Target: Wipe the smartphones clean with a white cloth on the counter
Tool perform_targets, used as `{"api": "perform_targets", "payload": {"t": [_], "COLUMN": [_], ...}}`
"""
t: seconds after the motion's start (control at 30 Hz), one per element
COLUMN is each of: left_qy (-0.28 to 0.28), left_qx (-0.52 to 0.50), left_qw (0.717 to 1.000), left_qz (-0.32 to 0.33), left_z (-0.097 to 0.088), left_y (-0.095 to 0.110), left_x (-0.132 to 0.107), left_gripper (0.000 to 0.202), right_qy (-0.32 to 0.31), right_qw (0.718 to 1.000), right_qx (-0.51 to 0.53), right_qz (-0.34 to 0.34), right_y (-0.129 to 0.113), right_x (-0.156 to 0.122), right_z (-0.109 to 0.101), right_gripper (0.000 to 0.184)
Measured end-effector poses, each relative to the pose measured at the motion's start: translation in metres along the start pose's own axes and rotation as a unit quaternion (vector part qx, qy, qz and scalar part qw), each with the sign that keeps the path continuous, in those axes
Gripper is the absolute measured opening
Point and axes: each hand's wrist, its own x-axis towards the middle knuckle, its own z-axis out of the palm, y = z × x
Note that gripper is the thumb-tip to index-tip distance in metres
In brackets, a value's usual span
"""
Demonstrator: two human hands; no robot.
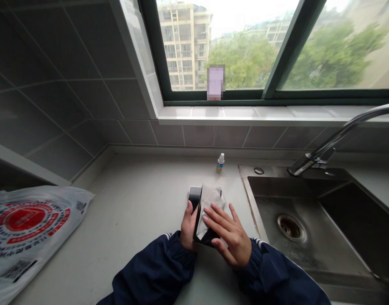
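Observation:
My left hand (188, 226) is wrapped round the left side of a black phone (209, 238), tilted above the counter. A light grey cloth (211, 195) lies over most of its face. My right hand (233, 238) rests on the cloth with its fingers stretched out and spread, the thumb near the phone's lower right edge. Behind the held phone, a flat dark device with a silvery rim (194, 193) shows in part; the cloth and phone hide the rest. A small white spray bottle (220, 163) with a blue and yellow label stands upright farther back.
A stainless sink (277, 203) with a chrome faucet (337, 135) is set in the counter (134, 212) on the right. At the left lies a white plastic bag (54, 237) with red print. A tiled wall and window sill (239, 113) bound the back.

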Motion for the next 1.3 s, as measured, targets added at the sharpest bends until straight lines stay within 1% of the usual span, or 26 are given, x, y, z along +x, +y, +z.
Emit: {"api": "perform_targets", "payload": {"t": [0.07, 0.2, 0.3, 0.4, 0.47, 0.53, 0.63, 0.73, 0.77, 0.9, 1.0, 1.07, 1.13, 1.23, 1.3], "left_qy": [-0.009, -0.045, -0.048, -0.038, -0.027, -0.024, -0.044, -0.058, -0.053, -0.017, -0.018, -0.023, -0.015, 0.016, 0.026], "left_qx": [0.002, 0.01, 0.014, 0.018, 0.017, 0.012, -0.005, -0.019, -0.021, -0.013, -0.004, -0.001, -0.002, -0.001, 0.001], "left_qw": [1.0, 0.999, 0.998, 0.999, 0.999, 0.999, 0.998, 0.996, 0.996, 1.0, 1.0, 1.0, 1.0, 1.0, 1.0], "left_qz": [-0.007, -0.026, -0.032, -0.023, -0.019, -0.023, -0.041, -0.07, -0.066, 0.0, 0.004, 0.003, 0.002, -0.002, -0.01], "left_z": [-0.004, -0.006, -0.007, -0.006, -0.005, -0.003, -0.001, 0.0, 0.001, 0.006, 0.006, 0.005, 0.003, -0.001, -0.004], "left_y": [-0.003, -0.009, -0.01, -0.009, -0.006, -0.001, 0.007, 0.013, 0.014, 0.014, 0.013, 0.012, 0.012, 0.011, 0.009], "left_x": [0.0, -0.001, -0.001, -0.001, -0.001, -0.001, -0.002, -0.002, -0.002, -0.003, -0.004, -0.003, -0.002, -0.002, -0.001], "left_gripper": [0.07, 0.069, 0.069, 0.07, 0.072, 0.079, 0.093, 0.097, 0.096, 0.085, 0.081, 0.079, 0.072, 0.059, 0.054], "right_qy": [0.002, 0.012, 0.016, 0.004, -0.004, -0.006, -0.004, -0.003, 0.001, 0.041, 0.073, 0.083, 0.081, 0.05, 0.031], "right_qw": [1.0, 0.997, 0.995, 0.998, 1.0, 1.0, 0.998, 0.997, 0.997, 0.997, 0.995, 0.995, 0.996, 0.999, 0.999], "right_qx": [-0.012, -0.038, -0.042, -0.027, -0.007, 0.014, 0.03, 0.033, 0.033, 0.032, 0.037, 0.036, 0.025, -0.005, -0.026], "right_qz": [0.024, 0.073, 0.09, 0.06, 0.018, -0.023, -0.057, -0.066, -0.067, -0.063, -0.053, -0.044, -0.035, -0.007, 0.02], "right_y": [0.007, 0.018, 0.02, 0.012, 0.002, -0.009, -0.021, -0.023, -0.022, -0.014, -0.01, -0.008, -0.006, -0.002, 0.002], "right_x": [-0.001, -0.002, -0.003, -0.001, 0.0, 0.001, 0.001, 0.001, 0.001, 0.002, 0.002, 0.002, 0.002, 0.002, 0.001], "right_z": [-0.001, -0.001, 0.0, 0.0, -0.001, -0.002, -0.002, -0.002, -0.003, -0.007, -0.013, -0.016, -0.017, -0.015, -0.012], "right_gripper": [0.05, 0.051, 0.052, 0.055, 0.055, 0.055, 0.054, 0.051, 0.05, 0.039, 0.035, 0.035, 0.037, 0.043, 0.047]}}
